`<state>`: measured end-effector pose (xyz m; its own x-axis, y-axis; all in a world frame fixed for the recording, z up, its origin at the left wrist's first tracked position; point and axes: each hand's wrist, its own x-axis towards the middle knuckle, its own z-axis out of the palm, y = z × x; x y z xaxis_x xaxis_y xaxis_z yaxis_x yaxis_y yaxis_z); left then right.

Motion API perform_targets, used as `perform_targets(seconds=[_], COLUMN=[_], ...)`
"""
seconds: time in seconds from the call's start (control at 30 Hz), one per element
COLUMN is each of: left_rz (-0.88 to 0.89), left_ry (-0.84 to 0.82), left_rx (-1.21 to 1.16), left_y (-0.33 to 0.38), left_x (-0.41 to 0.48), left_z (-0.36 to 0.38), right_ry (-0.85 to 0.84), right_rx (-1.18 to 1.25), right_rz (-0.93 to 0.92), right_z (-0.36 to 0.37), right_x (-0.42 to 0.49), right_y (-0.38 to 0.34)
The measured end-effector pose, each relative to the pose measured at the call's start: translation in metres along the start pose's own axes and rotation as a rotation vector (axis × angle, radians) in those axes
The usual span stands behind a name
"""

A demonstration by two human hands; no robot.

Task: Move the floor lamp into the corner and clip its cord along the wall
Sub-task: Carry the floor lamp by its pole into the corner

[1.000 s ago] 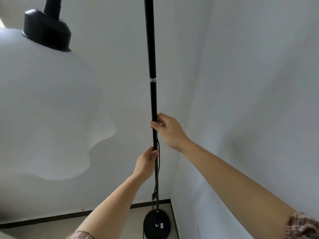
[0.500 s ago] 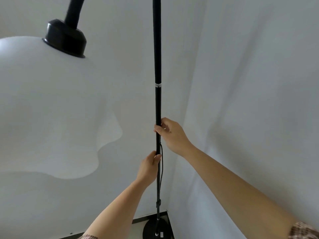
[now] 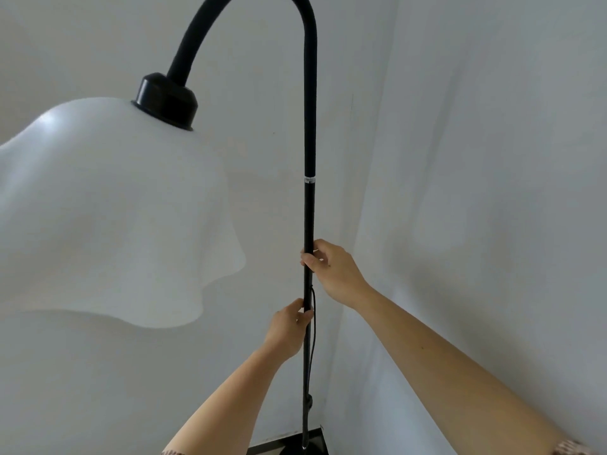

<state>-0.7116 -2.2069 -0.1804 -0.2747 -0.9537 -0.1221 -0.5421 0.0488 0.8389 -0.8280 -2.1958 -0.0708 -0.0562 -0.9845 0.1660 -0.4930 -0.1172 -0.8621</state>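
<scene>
A black floor lamp pole (image 3: 309, 211) stands upright close to the corner of two white walls. Its neck curves over the top to a black cap and a wavy white shade (image 3: 105, 211) at the left. My right hand (image 3: 331, 269) grips the pole at mid height. My left hand (image 3: 289, 326) holds the pole just below it. A thin black cord (image 3: 312, 336) hangs down along the pole past an inline switch. Only the top edge of the round black base (image 3: 297, 451) shows at the bottom.
The corner line between the two walls (image 3: 353, 244) runs just right of the pole. A dark skirting strip (image 3: 279, 446) lines the foot of the left wall. The shade fills the left side close to my head.
The view has tilted upward: the lamp's curved neck and whole shade now show, and most of the base has dropped out of frame. Both hands keep their grip on the pole.
</scene>
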Motion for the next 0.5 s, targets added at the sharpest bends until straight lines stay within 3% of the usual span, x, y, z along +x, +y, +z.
perform_targets(seconds=[0.5], left_rz=[-0.048], left_ry=[-0.003], left_rx=[-0.007], left_y=[-0.015], left_x=[0.003], left_z=[-0.022], right_ry=[0.033], right_rx=[-0.082], right_rz=[-0.051], right_z=[0.03], right_x=[0.011], right_y=[-0.01])
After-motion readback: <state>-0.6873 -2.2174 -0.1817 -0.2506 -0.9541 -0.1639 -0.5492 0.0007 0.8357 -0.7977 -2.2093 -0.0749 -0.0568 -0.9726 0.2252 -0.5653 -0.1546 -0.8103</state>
